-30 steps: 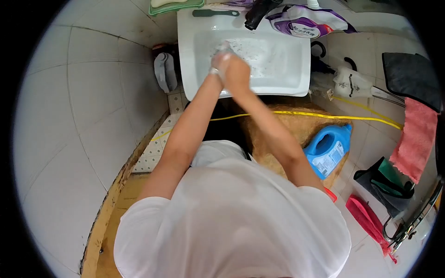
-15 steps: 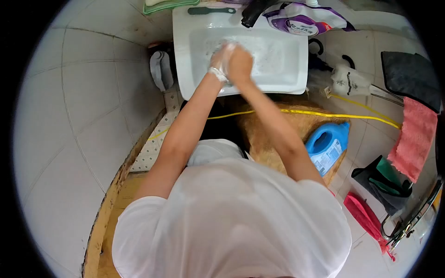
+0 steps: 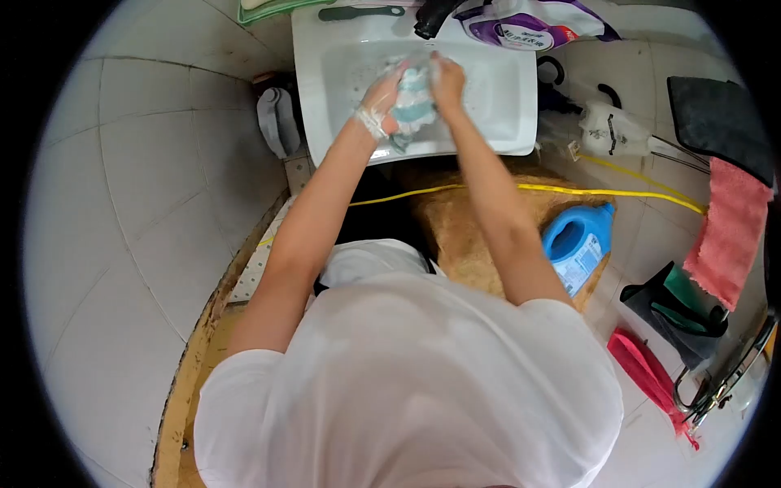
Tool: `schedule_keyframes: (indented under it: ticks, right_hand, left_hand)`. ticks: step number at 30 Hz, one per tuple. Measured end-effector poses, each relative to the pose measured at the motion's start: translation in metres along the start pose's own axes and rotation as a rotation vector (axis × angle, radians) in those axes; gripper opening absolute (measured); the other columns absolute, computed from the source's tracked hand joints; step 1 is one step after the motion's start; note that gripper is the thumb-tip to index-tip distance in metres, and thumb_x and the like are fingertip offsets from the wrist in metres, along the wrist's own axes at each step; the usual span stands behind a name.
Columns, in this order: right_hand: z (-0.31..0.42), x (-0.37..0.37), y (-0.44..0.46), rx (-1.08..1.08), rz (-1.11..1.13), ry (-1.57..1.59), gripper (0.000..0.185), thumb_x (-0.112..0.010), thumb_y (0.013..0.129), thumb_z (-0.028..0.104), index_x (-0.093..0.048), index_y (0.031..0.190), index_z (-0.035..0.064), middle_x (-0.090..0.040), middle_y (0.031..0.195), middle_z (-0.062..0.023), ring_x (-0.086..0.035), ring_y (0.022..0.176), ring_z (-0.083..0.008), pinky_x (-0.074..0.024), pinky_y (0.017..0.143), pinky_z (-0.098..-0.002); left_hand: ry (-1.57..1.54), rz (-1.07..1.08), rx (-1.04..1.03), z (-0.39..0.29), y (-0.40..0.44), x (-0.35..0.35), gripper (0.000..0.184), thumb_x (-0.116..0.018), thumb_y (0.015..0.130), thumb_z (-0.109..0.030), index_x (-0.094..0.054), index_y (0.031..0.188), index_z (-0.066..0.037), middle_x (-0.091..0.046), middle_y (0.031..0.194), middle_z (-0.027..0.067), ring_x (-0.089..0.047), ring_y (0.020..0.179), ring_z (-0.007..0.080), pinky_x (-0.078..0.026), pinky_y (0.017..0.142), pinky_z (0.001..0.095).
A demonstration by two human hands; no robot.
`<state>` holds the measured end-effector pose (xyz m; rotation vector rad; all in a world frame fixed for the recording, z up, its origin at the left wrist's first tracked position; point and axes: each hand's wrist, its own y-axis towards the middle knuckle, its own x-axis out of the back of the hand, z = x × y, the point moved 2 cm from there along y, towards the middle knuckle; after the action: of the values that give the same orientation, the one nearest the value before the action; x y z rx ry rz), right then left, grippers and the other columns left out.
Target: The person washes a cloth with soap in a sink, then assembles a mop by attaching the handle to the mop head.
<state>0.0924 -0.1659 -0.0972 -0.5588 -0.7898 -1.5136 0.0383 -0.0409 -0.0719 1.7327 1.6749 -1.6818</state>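
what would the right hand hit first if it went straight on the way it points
Probably the black tap at the back of the basin; depth is unclear, so the right hand might meet the basin's back wall first.

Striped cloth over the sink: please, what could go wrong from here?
The left hand looks soapy, so the striped cloth might slip from it. The cloth's lower end hangs near the front edge of the sink, so drips could perhaps run over.
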Motion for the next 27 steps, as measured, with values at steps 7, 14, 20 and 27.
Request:
schedule_keyframes:
  ticks: [7,14,20,27]
  right_hand:
    - [-0.014,0.082,-0.004,-0.294,0.586,0.335,0.079,-0.063,0.075,0.053,-0.034,0.129,0.0029,-0.044,0.121,-0.019,-0.045,0.111,-0.0307,-0.0376,0.092,-0.0397]
    - [-0.05,0.054,-0.042,-0.169,1.231,-0.354,0.103,-0.077,0.047,0.057,-0.044,0.126,-0.0013,-0.046,0.123,-0.0265,-0.044,0.116,-0.035,-0.0389,0.094,-0.0396]
    - [-0.079,0.065,-0.037,-0.397,1.009,-0.095,0.075,-0.073,0.061,0.035,-0.047,0.123,0.0002,-0.056,0.111,-0.0153,-0.054,0.1,-0.0285,-0.0446,0.079,-0.0386]
    - [-0.062,0.093,-0.025,-0.908,0.772,0.669,0.089,-0.071,0.066,0.024,-0.021,0.138,0.0054,-0.038,0.132,-0.0196,-0.039,0.122,-0.0278,-0.0372,0.094,-0.042]
  left_hand:
    - [0.524,-0.023,0.053,-0.072,-0.006,0.039,0.067,-0.063,0.083,-0.028,-0.03,0.133,0.001,-0.056,0.114,0.0147,-0.056,0.102,0.0219,-0.048,0.087,0.0323]
    - [1.141,-0.114,0.19,-0.064,0.001,0.054,0.105,-0.075,0.065,-0.046,-0.017,0.138,0.001,-0.03,0.137,0.0235,-0.034,0.126,0.0294,-0.032,0.103,0.04]
    - [2.358,0.437,0.329,-0.026,-0.001,0.046,0.089,-0.067,0.065,-0.06,-0.039,0.132,-0.009,-0.035,0.137,0.0165,-0.036,0.123,0.0344,-0.03,0.104,0.0386]
    - [1.07,-0.085,0.291,-0.025,0.02,0.086,0.064,-0.069,0.074,-0.039,-0.046,0.121,-0.003,-0.049,0.118,0.0171,-0.046,0.113,0.0299,-0.041,0.095,0.042]
